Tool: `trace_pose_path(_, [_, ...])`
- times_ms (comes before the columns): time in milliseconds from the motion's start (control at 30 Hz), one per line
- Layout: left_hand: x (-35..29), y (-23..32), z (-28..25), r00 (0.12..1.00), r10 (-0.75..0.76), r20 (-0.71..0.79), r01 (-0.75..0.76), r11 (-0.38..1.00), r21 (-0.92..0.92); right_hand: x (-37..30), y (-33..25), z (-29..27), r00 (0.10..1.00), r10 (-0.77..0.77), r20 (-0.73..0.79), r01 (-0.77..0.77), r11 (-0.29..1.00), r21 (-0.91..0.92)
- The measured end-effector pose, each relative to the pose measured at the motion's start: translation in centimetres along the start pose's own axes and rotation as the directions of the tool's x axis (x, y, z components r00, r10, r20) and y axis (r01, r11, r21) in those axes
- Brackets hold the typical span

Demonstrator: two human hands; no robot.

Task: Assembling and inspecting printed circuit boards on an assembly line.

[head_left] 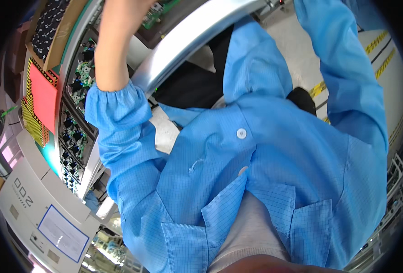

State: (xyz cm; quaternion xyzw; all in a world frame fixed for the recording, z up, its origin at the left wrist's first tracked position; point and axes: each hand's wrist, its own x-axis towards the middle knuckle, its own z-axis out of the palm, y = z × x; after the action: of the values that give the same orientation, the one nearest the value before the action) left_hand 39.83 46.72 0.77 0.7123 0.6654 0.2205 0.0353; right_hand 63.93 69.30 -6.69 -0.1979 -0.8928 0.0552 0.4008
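Note:
My left hand (127, 12) reaches up to the top edge, where its fingers are cut off, so I cannot see what it holds. Just right of it, a green circuit board (154, 17) lies in a dark tray (161, 34). My right arm, in a blue sleeve (342, 59), stretches past the top edge, and the right hand is outside the picture. Beside my left forearm, more green circuit boards with black parts (85, 68) sit in dark trays along the bench.
A curved silvery rail (187, 41) borders the bench before me. At left are a cardboard box (64, 38) of small black parts, a red sheet (45, 98) over yellow-black striped material and a white machine (28, 182). Striped tape (319, 89) marks the floor at right.

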Motion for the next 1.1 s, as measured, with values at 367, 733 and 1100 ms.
trace_pose_path(367, [-0.5,-3.1,2.2,0.971,0.234,-0.035,-0.233,0.971,0.049,-1.4,-0.2,-0.4,0.987,0.140,0.073,-0.144,0.988,0.052])
trace_pose_path(733, [-0.7,-1.9,3.7,0.993,-0.027,-0.111,0.015,0.994,-0.108,-1.7,0.8,-1.3,0.989,0.135,0.059,-0.140,0.987,0.085])
trace_pose_path(1100, [-2.0,-1.3,2.0,0.961,0.003,-0.275,-0.018,0.998,-0.054,2.9,-0.3,-1.8,0.973,0.202,0.110,-0.223,0.946,0.234])
